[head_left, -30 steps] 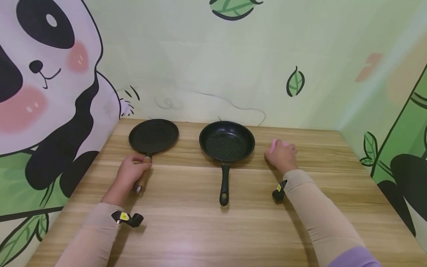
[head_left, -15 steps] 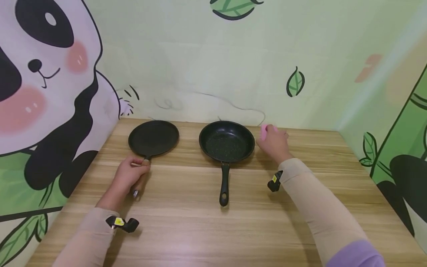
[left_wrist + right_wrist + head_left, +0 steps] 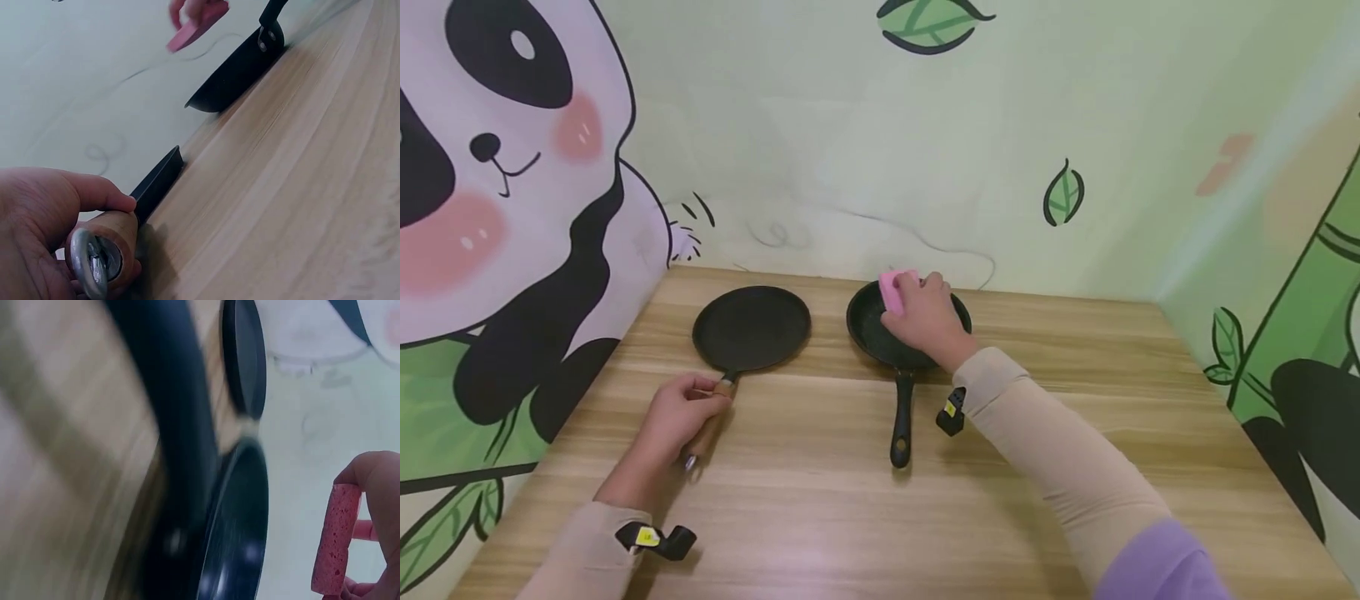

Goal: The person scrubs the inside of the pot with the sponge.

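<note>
On the left of the table lies a flat black griddle pan (image 3: 752,327) with a wooden handle (image 3: 111,240) that ends in a metal hanging loop. My left hand (image 3: 681,414) grips this handle, thumb along its top. A deeper black frying pan (image 3: 867,329) stands in the middle, its black handle (image 3: 902,425) pointing toward me. Above the frying pan my right hand (image 3: 928,317) pinches a pink sponge (image 3: 895,292) between thumb and fingers. The right wrist view shows the sponge (image 3: 337,540) raised off the pan, and its pores are visible.
The wooden table (image 3: 1075,333) runs back to a pale green wall (image 3: 820,150) with painted leaves and a panda. A small black camera is strapped to each wrist. The right forearm crosses the right part of the table.
My right hand has carried the sponge leftward from the right of the table to above the frying pan. My left hand has drawn the griddle pan slightly toward me.
</note>
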A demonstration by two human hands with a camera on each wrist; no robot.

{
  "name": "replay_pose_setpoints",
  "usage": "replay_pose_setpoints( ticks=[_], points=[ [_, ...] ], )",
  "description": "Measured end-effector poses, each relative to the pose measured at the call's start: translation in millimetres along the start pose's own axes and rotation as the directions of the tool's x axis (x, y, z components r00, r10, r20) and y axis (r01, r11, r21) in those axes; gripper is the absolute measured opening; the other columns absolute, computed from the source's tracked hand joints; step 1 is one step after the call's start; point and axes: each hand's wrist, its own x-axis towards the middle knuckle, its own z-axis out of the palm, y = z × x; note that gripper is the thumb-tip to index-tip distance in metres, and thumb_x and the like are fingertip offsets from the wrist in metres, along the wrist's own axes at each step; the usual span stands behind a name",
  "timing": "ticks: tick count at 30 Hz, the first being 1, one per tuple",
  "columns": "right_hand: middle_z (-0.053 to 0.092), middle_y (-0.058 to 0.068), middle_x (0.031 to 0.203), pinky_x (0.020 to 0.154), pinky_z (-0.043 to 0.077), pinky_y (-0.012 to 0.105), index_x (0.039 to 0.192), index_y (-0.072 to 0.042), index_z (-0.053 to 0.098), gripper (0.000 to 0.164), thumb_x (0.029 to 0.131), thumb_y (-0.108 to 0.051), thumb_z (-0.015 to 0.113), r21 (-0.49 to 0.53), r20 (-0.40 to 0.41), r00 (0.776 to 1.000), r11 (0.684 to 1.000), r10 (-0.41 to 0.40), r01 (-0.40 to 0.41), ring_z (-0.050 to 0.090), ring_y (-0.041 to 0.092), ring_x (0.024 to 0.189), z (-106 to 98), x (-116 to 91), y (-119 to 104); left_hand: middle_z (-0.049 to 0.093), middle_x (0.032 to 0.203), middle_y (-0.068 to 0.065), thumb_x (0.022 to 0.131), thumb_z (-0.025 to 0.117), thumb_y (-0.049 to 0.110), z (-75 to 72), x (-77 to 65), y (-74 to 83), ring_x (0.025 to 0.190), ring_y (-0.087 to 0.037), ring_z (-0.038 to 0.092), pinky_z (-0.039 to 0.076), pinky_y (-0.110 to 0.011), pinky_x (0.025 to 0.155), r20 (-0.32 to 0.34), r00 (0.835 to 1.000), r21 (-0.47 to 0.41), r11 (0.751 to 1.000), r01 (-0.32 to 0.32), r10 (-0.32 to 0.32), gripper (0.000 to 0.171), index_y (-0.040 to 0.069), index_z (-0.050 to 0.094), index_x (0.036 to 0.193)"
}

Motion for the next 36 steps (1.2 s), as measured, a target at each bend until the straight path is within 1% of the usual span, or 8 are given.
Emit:
replay_pose_setpoints(
  ticks=[4, 7, 13, 19, 23, 27, 30, 36],
  points=[
    [0.047, 0.02, 0.122, 0.084, 0.05, 0.043, 0.139, -0.018, 0.052, 0.054, 0.09, -0.037, 0.062, -0.049, 0.043, 0.991, 0.991, -0.123, 0.125, 0.045, 0.033, 0.112, 19, -3, -33, 0.063, 0.106, -0.017, 0.09, 0.074, 0.019, 0.3, -12.9, -2.0, 0.088, -0.02, 0.059, 0.051, -0.024, 0.071, -0.001, 1.0, 0.007, 1.0, -0.019, 0.019, 0.04, -0.005, 0.061, 0.119],
    [0.05, 0.019, 0.122, 0.086, 0.051, 0.041, 0.14, -0.018, 0.054, 0.052, 0.092, -0.038, 0.062, -0.075, 0.095, 0.969, 0.969, -0.228, 0.236, 0.046, 0.031, 0.113, 32, -7, -58, 0.062, 0.109, -0.018, 0.09, 0.074, 0.02, -0.5, -21.7, -1.6, 0.092, -0.023, 0.059, 0.05, -0.025, 0.072, 0.005, 1.0, 0.011, 1.0, -0.017, 0.017, 0.041, -0.005, 0.061, 0.119],
    [0.053, 0.009, 0.114, 0.08, 0.045, 0.03, 0.139, -0.023, 0.059, 0.05, 0.092, -0.037, 0.063, -0.07, 0.192, 0.903, 0.912, -0.385, 0.404, 0.044, 0.022, 0.106, 59, -12, -94, 0.063, 0.112, -0.019, 0.09, 0.076, 0.024, -1.7, -31.8, -1.8, 0.095, -0.026, 0.06, 0.05, -0.028, 0.074, 0.022, 1.0, 0.037, 0.999, -0.019, 0.018, 0.043, -0.004, 0.063, 0.12],
    [0.057, 0.007, 0.117, 0.083, 0.042, 0.026, 0.139, -0.026, 0.061, 0.049, 0.092, -0.04, 0.065, -0.047, 0.264, 0.812, 0.834, -0.52, 0.549, 0.046, 0.019, 0.108, 75, -20, -114, 0.067, 0.111, -0.018, 0.089, 0.076, 0.023, -1.2, -34.5, -3.1, 0.096, -0.027, 0.061, 0.049, -0.029, 0.078, 0.011, 0.999, 0.059, 0.997, -0.05, 0.049, 0.038, -0.002, 0.067, 0.117],
    [0.054, 0.006, 0.122, 0.089, 0.041, 0.027, 0.14, -0.03, 0.06, 0.048, 0.093, -0.041, 0.062, -0.041, 0.316, 0.764, 0.796, -0.563, 0.604, 0.043, 0.018, 0.11, 85, -27, -124, 0.067, 0.114, -0.02, 0.089, 0.076, 0.023, -1.2, -36.8, -3.6, 0.097, -0.028, 0.061, 0.049, -0.03, 0.078, 0.016, 0.999, 0.059, 0.997, -0.052, 0.052, 0.039, -0.002, 0.068, 0.118],
    [0.055, 0.006, 0.121, 0.09, 0.04, 0.027, 0.138, -0.031, 0.063, 0.044, 0.095, -0.042, 0.06, -0.066, 0.329, 0.729, 0.755, -0.6, 0.652, 0.043, 0.018, 0.108, 96, -28, -134, 0.066, 0.116, -0.021, 0.09, 0.075, 0.024, -0.9, -39.5, -4.0, 0.099, -0.03, 0.061, 0.049, -0.031, 0.079, 0.016, 0.998, 0.071, 0.996, -0.054, 0.053, 0.04, -0.002, 0.067, 0.119],
    [0.057, 0.005, 0.118, 0.089, 0.04, 0.026, 0.134, -0.032, 0.065, 0.04, 0.096, -0.042, 0.06, -0.093, 0.321, 0.714, 0.73, -0.622, 0.678, 0.044, 0.017, 0.105, 104, -26, -143, 0.067, 0.116, -0.02, 0.09, 0.075, 0.023, -0.4, -41.0, -4.3, 0.101, -0.03, 0.061, 0.049, -0.031, 0.081, 0.012, 0.998, 0.073, 0.996, -0.054, 0.054, 0.039, -0.001, 0.068, 0.119],
    [0.06, 0.003, 0.112, 0.09, 0.04, 0.027, 0.128, -0.032, 0.068, 0.033, 0.099, -0.044, 0.057, -0.224, 0.287, 0.693, 0.657, -0.661, 0.72, 0.044, 0.018, 0.104, 124, -13, -160, 0.07, 0.112, -0.015, 0.09, 0.075, 0.021, 2.1, -40.7, -5.7, 0.1, -0.027, 0.061, 0.049, -0.032, 0.082, 0.004, 0.996, 0.071, 0.994, -0.085, 0.085, 0.035, 0.001, 0.069, 0.118]
  ],
)
